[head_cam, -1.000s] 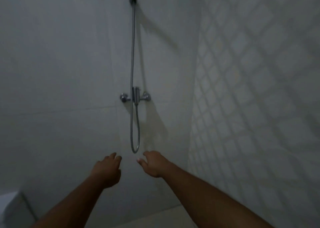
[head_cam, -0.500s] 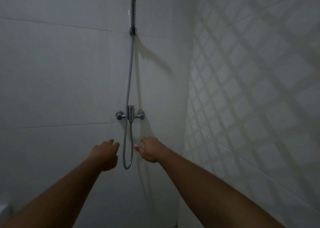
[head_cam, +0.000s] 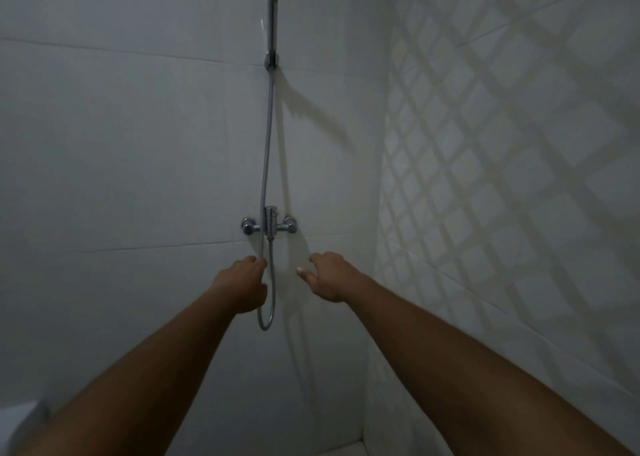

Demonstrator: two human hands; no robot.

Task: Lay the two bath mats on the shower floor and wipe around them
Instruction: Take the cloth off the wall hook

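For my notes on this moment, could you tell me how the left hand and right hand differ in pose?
The left hand overlaps the shower hose loop, fingers curled; the right hand is clear of the hose, its fingers looser. The left hand sits slightly lower than the right. Both are empty, raised below the shower mixer valve.

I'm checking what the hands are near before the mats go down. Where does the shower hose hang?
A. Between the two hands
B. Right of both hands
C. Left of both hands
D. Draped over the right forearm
A: the hose loops down below the tap, with the left hand on one side and the right hand on the other.
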